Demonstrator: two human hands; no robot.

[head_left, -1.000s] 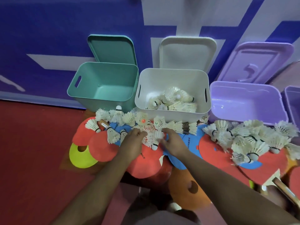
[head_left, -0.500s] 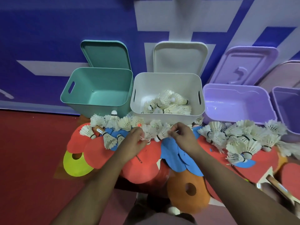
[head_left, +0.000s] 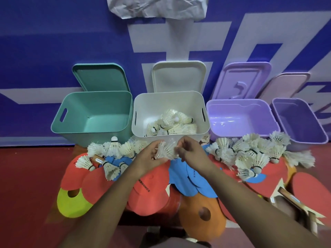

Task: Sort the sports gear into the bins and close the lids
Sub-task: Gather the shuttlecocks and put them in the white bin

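Bins: four in a row along the wall: leftmost bin (head_left: 107, 106), second bin (head_left: 170, 102), third bin (head_left: 238, 111), rightmost bin (head_left: 300, 122).
Lids: first lid (head_left: 100, 77), second lid (head_left: 179, 77), third lid (head_left: 243, 81) and fourth lid (head_left: 288, 85), each leaning on the wall behind its bin.
Inside second bin: loose shuttlecocks (head_left: 172, 124).
Discs (head_left: 148, 187): overlapping, before the bins.
Left heap (head_left: 114, 149): on the discs, before the leftmost bin.
Right heap (head_left: 250, 153): before the third and rightmost bins.
My left hand (head_left: 150, 158), my right hand (head_left: 193, 154): before the second bin, clump of shuttlecocks (head_left: 166, 149) between them.

Blue wall (head_left: 53, 42) with white lettering, crumpled grey sheet (head_left: 157, 6), red floor (head_left: 26, 194)
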